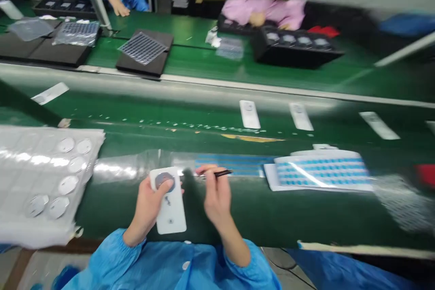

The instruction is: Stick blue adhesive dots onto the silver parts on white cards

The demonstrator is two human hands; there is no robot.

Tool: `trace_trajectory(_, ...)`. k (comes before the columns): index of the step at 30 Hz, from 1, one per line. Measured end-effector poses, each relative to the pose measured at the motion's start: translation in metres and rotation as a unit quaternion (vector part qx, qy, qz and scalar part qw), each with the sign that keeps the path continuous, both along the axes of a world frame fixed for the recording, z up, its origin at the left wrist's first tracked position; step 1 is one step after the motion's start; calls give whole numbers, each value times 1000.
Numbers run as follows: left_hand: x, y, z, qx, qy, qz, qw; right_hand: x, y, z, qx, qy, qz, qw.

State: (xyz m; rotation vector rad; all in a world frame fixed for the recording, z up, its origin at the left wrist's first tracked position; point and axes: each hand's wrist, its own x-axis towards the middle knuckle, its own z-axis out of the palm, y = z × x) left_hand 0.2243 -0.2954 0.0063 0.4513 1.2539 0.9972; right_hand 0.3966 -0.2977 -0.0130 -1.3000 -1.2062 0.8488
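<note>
My left hand point(151, 206) grips a white rectangular panel point(175, 219) with rounded corners, its thumb lying over the round grey disc near the panel's top. Small dark markings show below the disc. Just to the right, my right hand point(217, 192) pinches a thin black tool point(222, 173), which looks like tweezers or a pen; its tip is too blurred to tell. Behind both hands lies a clear strip point(118, 167) on the green bench. A stretch of blue-lined film point(238, 163) extends right of my right hand.
White sheets with blue dots point(321, 172) lie at right. A tray of round discs point(20, 181) stands at left. Several white panels, one a nearer panel point(249, 114), rest on the green belt point(190, 108). Across it, two co-workers' sleeves and hands show beside black trays point(292, 54).
</note>
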Motion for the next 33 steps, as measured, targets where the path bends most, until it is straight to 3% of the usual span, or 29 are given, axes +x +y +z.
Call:
trace_trajectory(8, -8, 14, 0, -15, -7, 100, 995, -21, -21, -24, -124, 79, 204, 968)
trace_trajectory(15, -15, 10, 7, 33, 17, 138, 990, -28, -25, -20, -100, 7, 234, 967)
trace_trajectory(18, -14, 6, -2, 56, 17, 170, 984, -27, -27, -17, -93, -9, 247, 964)
trace_trajectory(21, -14, 3, -16, 72, -4, 143, 987, -21, -22, -22, -114, -2, 241, 964)
trace_trajectory(24, -19, -2, -32, 120, -17, 135, 983, -6, 0, -33, -146, 29, 211, 966)
trace_trajectory(27, -31, -19, -53, 163, 38, 128, 978, 18, 39, -43, -163, 40, 162, 972)
trace_trajectory(29, -40, -38, -68, 208, 146, 70, 965, 35, 71, -44, -167, 43, 136, 976)
trace_trajectory(33, -50, -72, -94, 271, 376, -14, 886, 70, 140, -35, -163, 106, 0, 981)
